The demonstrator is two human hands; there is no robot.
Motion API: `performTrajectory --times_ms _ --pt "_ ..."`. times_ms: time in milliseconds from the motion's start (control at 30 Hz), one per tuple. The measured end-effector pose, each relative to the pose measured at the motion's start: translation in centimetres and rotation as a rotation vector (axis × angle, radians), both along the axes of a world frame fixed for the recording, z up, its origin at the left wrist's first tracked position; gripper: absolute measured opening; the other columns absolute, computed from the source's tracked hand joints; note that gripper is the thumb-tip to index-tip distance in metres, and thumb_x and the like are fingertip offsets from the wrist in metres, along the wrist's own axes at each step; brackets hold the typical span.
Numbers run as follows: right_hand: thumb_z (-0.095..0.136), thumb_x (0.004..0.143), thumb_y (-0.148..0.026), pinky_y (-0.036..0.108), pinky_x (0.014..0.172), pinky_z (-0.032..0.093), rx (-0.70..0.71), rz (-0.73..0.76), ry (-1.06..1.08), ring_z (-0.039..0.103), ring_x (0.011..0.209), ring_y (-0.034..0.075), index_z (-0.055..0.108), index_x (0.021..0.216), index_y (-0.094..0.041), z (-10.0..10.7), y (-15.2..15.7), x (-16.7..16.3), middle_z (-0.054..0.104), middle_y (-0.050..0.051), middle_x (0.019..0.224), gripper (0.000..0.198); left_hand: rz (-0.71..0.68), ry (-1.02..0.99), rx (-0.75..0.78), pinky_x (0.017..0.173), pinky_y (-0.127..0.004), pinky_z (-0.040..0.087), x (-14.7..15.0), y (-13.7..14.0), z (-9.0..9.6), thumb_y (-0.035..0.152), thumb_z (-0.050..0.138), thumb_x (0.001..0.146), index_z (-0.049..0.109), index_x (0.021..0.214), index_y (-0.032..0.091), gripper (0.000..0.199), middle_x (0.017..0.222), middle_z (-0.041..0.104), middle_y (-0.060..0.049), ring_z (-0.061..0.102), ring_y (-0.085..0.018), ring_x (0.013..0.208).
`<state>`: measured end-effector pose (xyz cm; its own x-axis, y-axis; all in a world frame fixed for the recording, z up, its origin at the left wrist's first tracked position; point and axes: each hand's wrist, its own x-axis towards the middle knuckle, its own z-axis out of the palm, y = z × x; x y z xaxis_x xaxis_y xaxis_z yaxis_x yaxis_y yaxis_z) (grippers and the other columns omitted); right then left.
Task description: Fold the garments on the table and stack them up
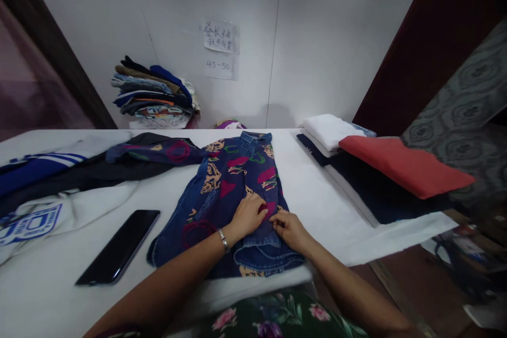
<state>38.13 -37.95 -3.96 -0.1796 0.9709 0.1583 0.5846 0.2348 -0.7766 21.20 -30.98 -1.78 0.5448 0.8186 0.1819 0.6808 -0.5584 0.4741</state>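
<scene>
A dark blue denim shirt (229,185) with purple, tan and green prints lies on the white table before me, collar toward the wall. One sleeve stretches out to the left; the right side is folded inward over the body. My left hand (249,215), with a bracelet at the wrist, rests on the shirt's lower middle, its fingers bent and closed on the cloth. Close beside it, my right hand (291,229) pinches the folded part near its right edge. The fingertips of both hands are partly hidden.
A black phone (119,245) lies left of the shirt. Loose garments (43,185) cover the table's left side. Folded clothes with a red one (404,163) on top are stacked at the right edge. Another clothes pile (154,92) stands against the wall, below and left of paper signs (222,37).
</scene>
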Motion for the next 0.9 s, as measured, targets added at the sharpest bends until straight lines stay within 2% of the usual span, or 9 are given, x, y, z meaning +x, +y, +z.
performTrajectory --times_ms 100,233,333,433,500,600,667,767,900 --pt "0.055 0.084 -0.024 0.037 0.088 0.047 -0.006 -0.044 -0.054 0.061 0.08 0.019 0.07 0.106 -0.02 0.6 -0.3 0.2 0.066 0.004 0.084 0.026 -0.022 -0.026 0.005 0.093 -0.037 0.043 -0.3 -0.3 -0.2 0.023 0.058 0.086 0.068 0.094 0.019 0.014 0.101 0.063 -0.007 0.054 -0.022 0.103" --pt "0.063 0.08 -0.036 0.039 0.082 0.049 -0.075 -0.133 -0.169 0.061 0.083 0.023 0.061 0.126 -0.019 1.0 -0.4 0.0 0.068 0.008 0.094 0.049 -0.024 -0.072 -0.015 0.097 -0.038 0.042 -0.5 -0.5 -0.8 0.019 0.054 0.087 0.068 0.1 0.019 0.019 0.106 0.064 -0.007 0.053 -0.022 0.108" --pt "0.062 0.075 -0.025 0.038 0.086 0.048 -0.08 -0.096 -0.064 0.062 0.091 0.024 0.065 0.119 -0.021 0.5 0.2 -0.3 0.07 0.007 0.1 0.044 -0.018 -0.099 -0.035 0.099 -0.038 0.042 -0.7 -0.4 -1.0 0.014 0.053 0.085 0.068 0.1 0.02 0.022 0.107 0.065 -0.006 0.054 -0.021 0.108" --pt "0.056 0.077 -0.023 0.034 0.077 0.05 -0.084 -0.113 0.052 0.063 0.08 0.021 0.068 0.111 -0.021 -0.1 0.4 -0.2 0.071 0.004 0.091 0.037 -0.048 -0.113 -0.059 0.103 -0.039 0.04 -0.9 -0.6 -0.5 0.016 0.056 0.084 0.068 0.1 0.02 0.02 0.105 0.066 -0.006 0.055 -0.021 0.108" --pt "0.054 0.077 -0.023 0.033 0.074 0.05 -0.094 -0.131 0.041 0.064 0.078 0.021 0.068 0.11 -0.02 0.0 0.3 0.0 0.072 0.004 0.089 0.036 -0.079 -0.114 -0.078 0.108 -0.04 0.037 -0.9 -1.2 0.0 0.021 0.057 0.086 0.068 0.101 0.02 0.019 0.107 0.067 -0.006 0.056 -0.021 0.109" --pt "0.054 0.077 -0.021 0.036 0.085 0.049 -0.097 -0.07 -0.04 0.066 0.09 0.023 0.07 0.109 -0.021 0.4 0.0 0.6 0.073 0.006 0.101 0.036 -0.096 -0.069 -0.107 0.113 -0.043 0.031 -1.0 -2.5 0.7 0.028 0.057 0.087 0.067 0.108 0.021 0.024 0.121 0.063 -0.007 0.051 -0.023 0.121" --pt "0.054 0.081 -0.026 0.037 0.089 0.048 -0.078 -0.051 -0.059 0.066 0.094 0.024 0.071 0.108 -0.021 0.6 0.1 1.4 0.072 0.008 0.103 0.033 -0.095 -0.029 -0.133 0.113 -0.044 0.031 -1.2 -3.8 1.1 0.032 0.057 0.087 0.065 0.115 0.022 0.031 0.132 0.058 -0.008 0.046 -0.025 0.128" --pt "0.053 0.084 -0.037 0.036 0.081 0.05 -0.031 -0.179 -0.019 0.065 0.085 0.023 0.069 0.112 -0.019 0.3 0.7 3.1 0.071 0.01 0.1 0.037 -0.124 0.009 -0.181 0.114 -0.048 0.03 -1.8 -5.9 1.2 0.047 0.061 0.082 0.06 0.127 0.027 0.049 0.143 0.05 -0.007 0.041 -0.029 0.134" --pt "0.059 0.079 -0.047 0.033 0.061 0.048 -0.146 -0.305 0.116 0.06 0.062 0.019 0.061 0.125 -0.015 -1.1 1.2 4.8 0.069 0.006 0.081 0.056 -0.223 0.079 -0.213 0.119 -0.056 0.012 -2.2 -8.1 0.3 0.073 0.066 0.063 0.043 0.144 0.034 0.093 0.154 0.036 -0.009 0.027 -0.035 0.143"
